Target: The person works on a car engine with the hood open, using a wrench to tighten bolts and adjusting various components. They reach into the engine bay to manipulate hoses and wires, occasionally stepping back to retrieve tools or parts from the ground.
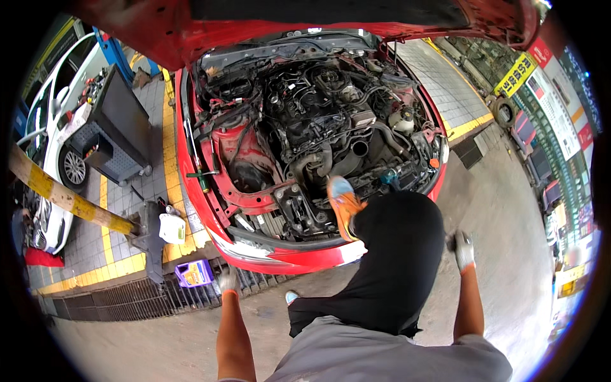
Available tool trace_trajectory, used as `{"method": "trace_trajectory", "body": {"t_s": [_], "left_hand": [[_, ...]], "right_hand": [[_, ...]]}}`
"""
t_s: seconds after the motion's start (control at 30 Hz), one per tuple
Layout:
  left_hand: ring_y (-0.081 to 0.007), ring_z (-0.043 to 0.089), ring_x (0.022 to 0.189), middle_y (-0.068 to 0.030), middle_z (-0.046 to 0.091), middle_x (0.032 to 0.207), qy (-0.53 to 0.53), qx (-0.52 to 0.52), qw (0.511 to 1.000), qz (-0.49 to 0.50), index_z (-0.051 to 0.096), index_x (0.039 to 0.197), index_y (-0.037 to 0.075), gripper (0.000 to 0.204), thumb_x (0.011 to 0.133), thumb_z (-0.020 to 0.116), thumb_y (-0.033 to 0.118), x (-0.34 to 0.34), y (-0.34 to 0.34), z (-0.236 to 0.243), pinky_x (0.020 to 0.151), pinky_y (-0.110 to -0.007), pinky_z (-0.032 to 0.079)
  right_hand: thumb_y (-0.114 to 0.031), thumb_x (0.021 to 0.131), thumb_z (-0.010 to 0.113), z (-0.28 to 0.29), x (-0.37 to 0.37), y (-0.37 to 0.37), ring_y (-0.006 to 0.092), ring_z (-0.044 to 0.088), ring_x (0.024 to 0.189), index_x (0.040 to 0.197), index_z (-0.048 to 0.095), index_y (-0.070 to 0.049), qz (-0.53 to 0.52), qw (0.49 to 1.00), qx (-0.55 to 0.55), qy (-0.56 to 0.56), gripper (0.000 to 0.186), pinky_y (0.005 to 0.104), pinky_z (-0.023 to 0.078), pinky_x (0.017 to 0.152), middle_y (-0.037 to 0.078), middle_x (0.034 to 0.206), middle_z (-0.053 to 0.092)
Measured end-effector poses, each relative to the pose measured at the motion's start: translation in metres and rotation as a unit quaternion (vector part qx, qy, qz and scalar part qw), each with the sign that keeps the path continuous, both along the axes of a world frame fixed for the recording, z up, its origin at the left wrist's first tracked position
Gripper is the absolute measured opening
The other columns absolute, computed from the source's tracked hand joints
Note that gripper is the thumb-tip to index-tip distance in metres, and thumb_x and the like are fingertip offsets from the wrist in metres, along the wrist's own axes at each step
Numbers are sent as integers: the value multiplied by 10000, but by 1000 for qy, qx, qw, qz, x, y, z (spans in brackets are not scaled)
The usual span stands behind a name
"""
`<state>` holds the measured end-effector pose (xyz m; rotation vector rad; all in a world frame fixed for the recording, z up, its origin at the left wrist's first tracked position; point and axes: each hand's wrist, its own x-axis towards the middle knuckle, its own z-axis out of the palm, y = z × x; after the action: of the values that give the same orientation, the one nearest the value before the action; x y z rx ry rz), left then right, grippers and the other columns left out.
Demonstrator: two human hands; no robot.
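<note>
My left hand (228,280), in a pale glove, hangs in the air beside a purple jug (194,274); it is blurred and its fingers are hard to read. On the other side, my right hand (464,249) is held out over the floor, gloved, fingers apart and nothing visible in it. One leg in black trousers (401,248) is raised, its orange shoe (344,205) over the front of a red car (286,260). Under the raised hood (267,30) lies an exposed engine (312,108). A green-handled tool (202,181) rests on the left fender. Near my knee is a teal tool (389,177), partly hidden.
To the left stand a dark tool cart (121,127), a white jug (172,228), a yellow-and-black striped post (76,196) and a white car (60,204). A floor grate (137,297) runs before the red car. Chairs (526,130) and a tire (504,111) line the right side.
</note>
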<state>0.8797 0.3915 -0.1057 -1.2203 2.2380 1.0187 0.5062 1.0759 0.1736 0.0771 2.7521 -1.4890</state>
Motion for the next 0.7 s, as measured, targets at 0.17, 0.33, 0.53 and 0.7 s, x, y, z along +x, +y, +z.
{"method": "trace_trajectory", "body": {"t_s": [0.17, 0.33, 0.53, 0.7], "left_hand": [[-161, 702, 885, -80, 733, 1015, 414, 341, 792, 290, 675, 1220, 7, 361, 1042, 587, 309, -158, 31, 153, 767, -303, 573], [-230, 687, 986, -132, 706, 1157, 429, 537, 663, 296, 604, 1334, 15, 418, 1072, 525, 331, -310, 30, 230, 871, -367, 553], [-349, 586, 1221, -176, 642, 1299, 361, 629, 554, 409, 578, 1295, 30, 401, 1092, 432, 343, -454, -12, 218, 1099, -482, 447], [-295, 640, 1062, -150, 670, 1131, 314, 613, 606, 398, 600, 1208, 25, 248, 1067, 496, 200, -509, -58, 195, 949, -435, 544]], "right_hand": [[-342, 1079, 508, 20, -109, -242, 160, 599, 818, 1094, 653, -5, 174, 984, -41, -9, 367, 325, 482, 741, 49, 913, 647], [-124, 999, 658, -9, -138, -479, 117, 638, 912, 1054, 655, -44, 368, 911, -185, -6, 97, 312, 524, 806, 20, 914, 655], [-178, 756, 756, -67, -168, -582, 347, 608, 1079, 1162, 627, -69, 467, 825, 45, 314, 439, 455, 515, 966, 133, 1203, 582], [-401, 868, 714, -71, -223, -587, 421, 401, 1419, 1485, 457, -10, 633, 749, 138, 140, 775, 535, 359, 1168, 292, 1485, 419]]}}
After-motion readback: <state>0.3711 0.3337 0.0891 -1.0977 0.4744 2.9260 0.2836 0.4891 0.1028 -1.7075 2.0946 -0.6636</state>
